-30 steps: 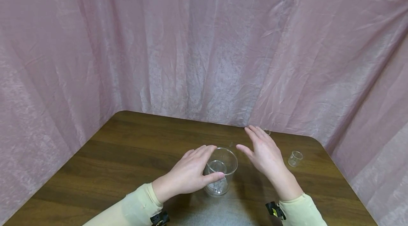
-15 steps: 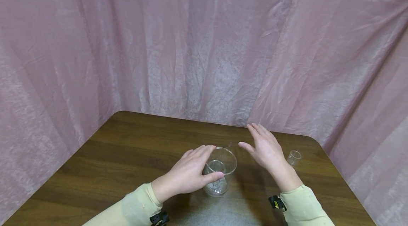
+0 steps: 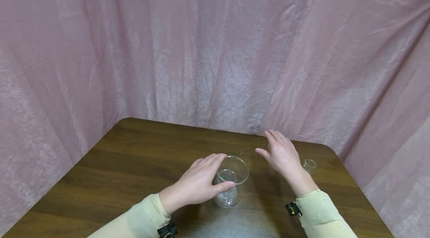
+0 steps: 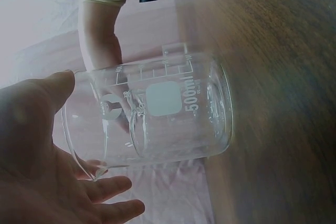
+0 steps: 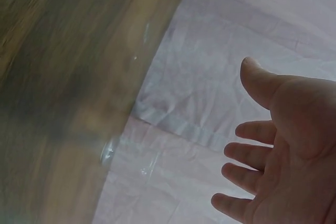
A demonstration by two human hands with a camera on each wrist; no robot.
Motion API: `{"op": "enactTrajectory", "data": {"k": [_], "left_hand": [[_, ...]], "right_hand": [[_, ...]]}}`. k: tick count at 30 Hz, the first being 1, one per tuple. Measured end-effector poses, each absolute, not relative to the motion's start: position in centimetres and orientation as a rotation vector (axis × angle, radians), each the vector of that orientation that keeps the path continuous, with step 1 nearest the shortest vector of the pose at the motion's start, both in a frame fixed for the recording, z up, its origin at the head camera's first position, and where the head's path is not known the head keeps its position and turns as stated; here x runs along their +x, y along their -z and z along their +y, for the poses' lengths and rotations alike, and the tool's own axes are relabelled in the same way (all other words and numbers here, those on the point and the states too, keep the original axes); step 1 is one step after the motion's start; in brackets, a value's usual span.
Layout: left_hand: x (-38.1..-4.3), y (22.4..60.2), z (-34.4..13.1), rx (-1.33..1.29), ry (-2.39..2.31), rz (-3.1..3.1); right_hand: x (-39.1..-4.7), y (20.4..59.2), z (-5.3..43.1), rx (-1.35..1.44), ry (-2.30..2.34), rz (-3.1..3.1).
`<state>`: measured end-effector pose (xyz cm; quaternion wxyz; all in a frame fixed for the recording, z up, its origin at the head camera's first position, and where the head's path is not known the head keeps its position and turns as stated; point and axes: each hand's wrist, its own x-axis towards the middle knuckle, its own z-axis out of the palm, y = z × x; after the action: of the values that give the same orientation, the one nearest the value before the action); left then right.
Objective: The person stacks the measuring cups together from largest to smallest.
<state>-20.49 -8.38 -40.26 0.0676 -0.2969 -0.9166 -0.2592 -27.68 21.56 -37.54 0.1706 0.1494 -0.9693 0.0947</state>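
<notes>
A clear glass beaker, marked 500ml in the left wrist view, stands upright on the table. Inside it sits a smaller glass vessel. My left hand holds the beaker near its rim, thumb on one side and fingers on the other. To the right, my right hand hovers above the table with fingers extended and thumb apart, holding nothing. A small glass beaker stands just beyond my right wrist, partly hidden by it. Another clear glass piece shows near the far table edge, mostly hidden in the head view.
The brown wooden table has rounded far corners. Pink curtains hang behind it and along both sides. Faint bright marks lie on the table beyond the large beaker; too small to identify.
My right hand has drifted right, away from the large beaker, and now covers more of the small beaker. The left hand and large beaker have stayed in place.
</notes>
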Motion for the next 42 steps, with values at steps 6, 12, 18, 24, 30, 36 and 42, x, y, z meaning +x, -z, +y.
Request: {"op": "enactTrajectory", "data": {"k": [6, 12, 18, 24, 30, 36, 42], "left_hand": [[-20.5, 40.3, -8.4, -0.897, 0.771, -2.759], [-20.5, 40.3, -8.4, -0.890, 0.767, -2.766], [-20.5, 40.2, -8.4, -0.889, 0.772, -2.774], [-20.4, 40.3, -8.4, -0.897, 0.784, -2.771], [-20.4, 40.3, -8.4, -0.887, 0.782, -2.768], [-20.4, 40.3, -8.4, -0.891, 0.786, -2.768], [-20.4, 40.3, -8.4, -0.890, 0.787, -2.765]], "right_hand": [[-28.3, 38.0, 22.1, 0.397, -0.258, -2.783], [-28.7, 38.3, 22.5, 0.373, -0.258, -2.769], [-29.0, 38.4, 22.9, 0.352, -0.245, -2.766], [-29.2, 38.3, 22.9, 0.327, -0.231, -2.803], [-29.6, 38.5, 23.0, 0.319, -0.210, -2.805], [-30.1, 38.5, 23.3, 0.288, -0.205, -2.851], [-30.4, 38.3, 23.4, 0.257, -0.194, -2.910]]}}
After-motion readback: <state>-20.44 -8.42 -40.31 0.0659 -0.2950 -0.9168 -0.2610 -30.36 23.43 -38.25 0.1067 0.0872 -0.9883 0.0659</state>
